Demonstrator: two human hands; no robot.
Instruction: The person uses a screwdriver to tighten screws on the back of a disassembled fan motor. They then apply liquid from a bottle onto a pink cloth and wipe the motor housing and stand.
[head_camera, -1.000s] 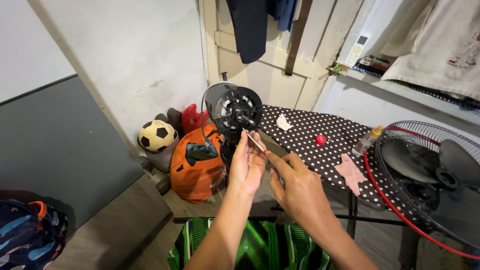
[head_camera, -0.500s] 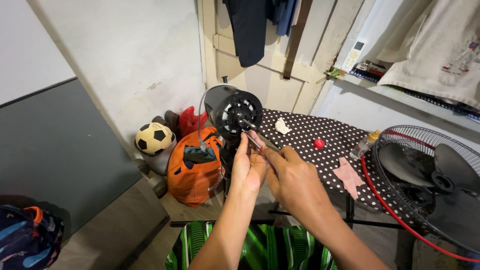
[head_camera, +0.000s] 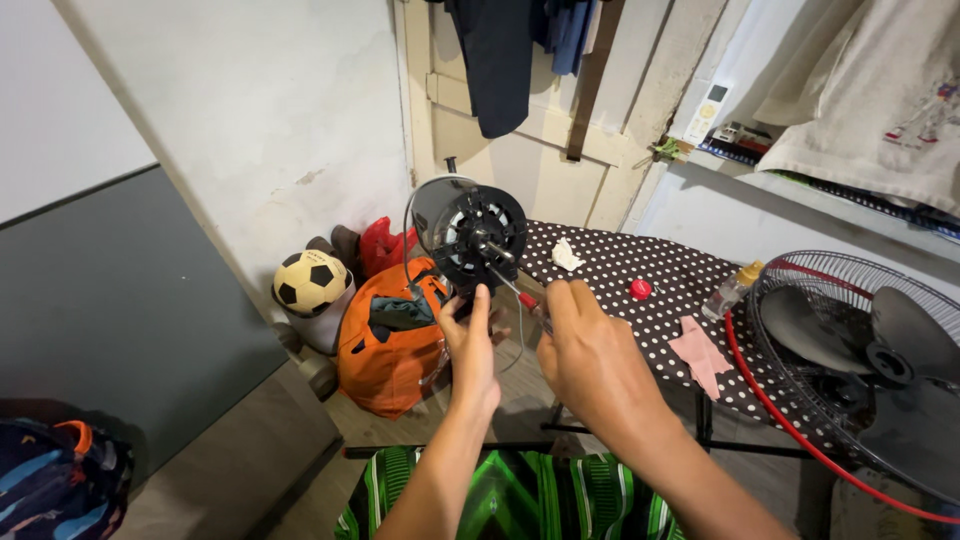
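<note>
A black fan motor housing (head_camera: 478, 235) with its bare shaft stands in front of me, a thin wire ring around it. My right hand (head_camera: 585, 350) is closed on a red-handled screwdriver (head_camera: 522, 297) whose tip points at the motor's front. My left hand (head_camera: 470, 345) is raised just below the motor, fingers extended, touching or steadying its underside. Whether the left hand grips anything is hidden.
A black polka-dot board (head_camera: 650, 290) at the right holds a red cap (head_camera: 640, 289), a white scrap (head_camera: 566, 256), a pink cloth (head_camera: 700, 352) and a small bottle (head_camera: 733, 289). A fan grille with blade (head_camera: 860, 350) lies far right. An orange bag (head_camera: 392, 335) and football (head_camera: 309, 282) sit left.
The view has shifted slightly. Both hands have lowered a little below the motor; the screwdriver still points at its front.
</note>
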